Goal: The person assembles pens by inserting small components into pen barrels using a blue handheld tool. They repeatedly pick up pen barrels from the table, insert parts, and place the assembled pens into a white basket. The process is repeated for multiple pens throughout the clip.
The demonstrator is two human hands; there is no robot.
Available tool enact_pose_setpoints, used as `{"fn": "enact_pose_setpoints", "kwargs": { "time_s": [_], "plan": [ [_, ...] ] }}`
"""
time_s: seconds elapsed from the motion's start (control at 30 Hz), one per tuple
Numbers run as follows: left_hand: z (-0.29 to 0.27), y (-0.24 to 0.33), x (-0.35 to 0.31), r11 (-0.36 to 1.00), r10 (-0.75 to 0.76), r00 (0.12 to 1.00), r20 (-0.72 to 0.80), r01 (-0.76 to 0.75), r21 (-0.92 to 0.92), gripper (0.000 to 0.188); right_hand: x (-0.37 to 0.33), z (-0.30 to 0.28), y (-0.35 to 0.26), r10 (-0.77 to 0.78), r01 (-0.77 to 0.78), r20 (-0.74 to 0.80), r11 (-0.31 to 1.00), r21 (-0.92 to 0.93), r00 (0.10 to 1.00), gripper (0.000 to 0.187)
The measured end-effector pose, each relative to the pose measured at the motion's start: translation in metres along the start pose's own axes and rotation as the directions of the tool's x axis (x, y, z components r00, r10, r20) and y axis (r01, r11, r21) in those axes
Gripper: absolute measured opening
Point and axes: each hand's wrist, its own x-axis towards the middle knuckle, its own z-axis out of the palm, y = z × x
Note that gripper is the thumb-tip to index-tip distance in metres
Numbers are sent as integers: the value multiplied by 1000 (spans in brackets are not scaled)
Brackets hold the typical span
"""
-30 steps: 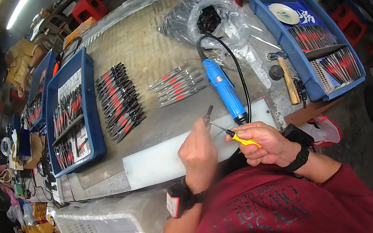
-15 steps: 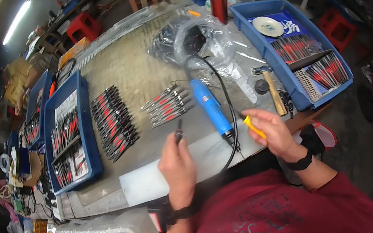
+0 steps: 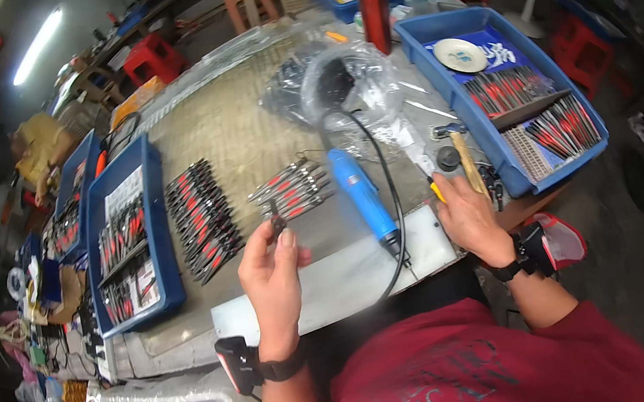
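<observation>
On the workbench (image 3: 226, 119), a white board (image 3: 353, 280) lines the near edge. Left hand (image 3: 270, 275) pinches a small dark part (image 3: 278, 223); right hand (image 3: 467, 217), well apart, grips a yellow-handled screwdriver (image 3: 437, 192) near the hammer (image 3: 469, 165).

The right grip (image 3: 470, 220) and yellow-handled screwdriver (image 3: 437, 192) now lie beside the wooden-handled hammer (image 3: 468, 161), well apart from the left grip (image 3: 270, 279).

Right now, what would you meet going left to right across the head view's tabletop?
Nearer left blue tray, longer row of red-marked pieces, shorter row, blue power tool, nearer right blue tray.
</observation>
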Motion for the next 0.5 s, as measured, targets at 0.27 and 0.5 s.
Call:
{"fn": "enact_pose_setpoints", "kwargs": {
  "time_s": [0.27, 0.5],
  "plan": [
    [-19, 53, 13, 989, 93, 994, -51, -99, -112, 21, 3, -12, -1, -131, 133, -32, 990, 54, 991, 31],
    [-60, 136, 12, 901, 432, 876, -214, -430, 60, 21, 10, -14, -2, -119, 152, -117, 934, 325, 986, 25]
  ]
}}
